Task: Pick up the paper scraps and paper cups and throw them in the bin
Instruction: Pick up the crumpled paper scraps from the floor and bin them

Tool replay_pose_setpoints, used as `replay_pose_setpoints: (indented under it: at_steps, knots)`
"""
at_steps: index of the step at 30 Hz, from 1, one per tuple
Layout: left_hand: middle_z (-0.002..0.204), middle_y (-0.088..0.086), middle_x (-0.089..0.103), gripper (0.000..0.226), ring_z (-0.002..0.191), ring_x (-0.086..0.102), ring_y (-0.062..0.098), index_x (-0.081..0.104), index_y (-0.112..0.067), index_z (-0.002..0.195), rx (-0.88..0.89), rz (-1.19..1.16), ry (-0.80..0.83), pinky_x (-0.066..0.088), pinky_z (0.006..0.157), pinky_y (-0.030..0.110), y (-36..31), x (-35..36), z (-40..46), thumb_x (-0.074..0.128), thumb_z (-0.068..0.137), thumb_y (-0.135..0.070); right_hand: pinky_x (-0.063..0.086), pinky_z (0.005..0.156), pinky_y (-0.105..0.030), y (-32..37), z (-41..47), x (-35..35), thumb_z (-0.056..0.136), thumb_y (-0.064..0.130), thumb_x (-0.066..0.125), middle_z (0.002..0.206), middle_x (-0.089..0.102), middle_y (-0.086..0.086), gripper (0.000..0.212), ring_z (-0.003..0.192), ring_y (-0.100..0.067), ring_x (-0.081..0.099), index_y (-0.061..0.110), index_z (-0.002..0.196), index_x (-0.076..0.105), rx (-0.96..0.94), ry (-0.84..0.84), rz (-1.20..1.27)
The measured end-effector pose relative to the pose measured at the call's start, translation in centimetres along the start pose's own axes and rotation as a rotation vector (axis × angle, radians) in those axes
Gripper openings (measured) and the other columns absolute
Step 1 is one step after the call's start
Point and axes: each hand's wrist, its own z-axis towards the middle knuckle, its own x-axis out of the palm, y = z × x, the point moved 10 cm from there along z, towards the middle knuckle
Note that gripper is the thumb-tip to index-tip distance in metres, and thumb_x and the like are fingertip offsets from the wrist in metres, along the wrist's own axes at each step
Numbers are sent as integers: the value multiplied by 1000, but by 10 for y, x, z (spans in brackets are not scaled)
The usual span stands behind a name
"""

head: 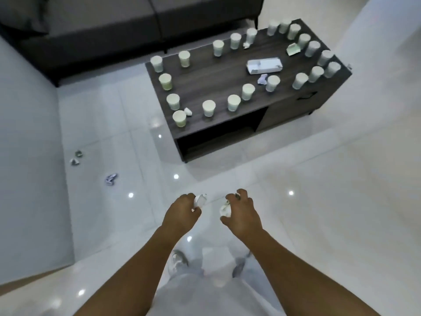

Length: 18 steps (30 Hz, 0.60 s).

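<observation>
My left hand (182, 210) grips a crumpled white paper scrap (200, 200) over the floor in front of me. My right hand (242, 213) holds another crumpled paper scrap (224, 209). Ahead stands a dark wooden coffee table (218, 74) with several white paper cups (209, 108) ringed around its edge. Small scraps lie on it near a front cup (188, 111), by the middle (262, 79) and at the back (246, 45). A flat folded paper (264, 65) and a greenish piece (292, 49) also lie on top. No bin is in view.
Three crumpled scraps lie on the glossy white tiles at the left (111, 179), (74, 161), (79, 153). A dark grey sofa (114, 26) runs behind the table. A pale wall (27, 156) closes the left side. My feet (177, 262) stand on the tiles below.
</observation>
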Motion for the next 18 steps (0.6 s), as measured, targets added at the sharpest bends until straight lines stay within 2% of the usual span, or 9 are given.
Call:
replay_pose_setpoints:
  at_steps: [4, 10, 15, 18]
  knots:
    - [86, 10, 60, 13, 79, 57, 22, 55, -5, 85, 94, 17, 73, 46, 70, 35, -121, 70, 26, 55, 85, -17, 49, 91, -33, -125, -13, -55, 84, 31, 67, 143, 25, -5, 56, 122, -26, 40, 21, 134, 44, 122, -56, 60]
    - [97, 10, 62, 18, 91, 59, 24, 59, -4, 98, 248, 91, 216, 49, 80, 35, -282, 176, 40, 55, 86, -17, 47, 93, -34, -289, -45, -122, 84, 32, 68, 143, 26, -6, 57, 123, -28, 40, 20, 135, 45, 313, -162, 175]
    - [94, 11, 61, 15, 86, 58, 25, 57, -4, 92, 406, 206, 334, 47, 76, 34, -394, 246, 47, 56, 86, -17, 47, 91, -34, -401, -79, -159, 81, 32, 70, 140, 29, -7, 56, 119, -28, 43, 20, 132, 47, 478, -270, 304]
    - [97, 11, 61, 15, 87, 58, 23, 57, -5, 95, 503, 268, 401, 45, 74, 30, -456, 286, 56, 58, 87, -17, 47, 90, -34, -462, -98, -178, 82, 33, 71, 141, 28, -6, 58, 121, -27, 42, 20, 133, 46, 583, -321, 352]
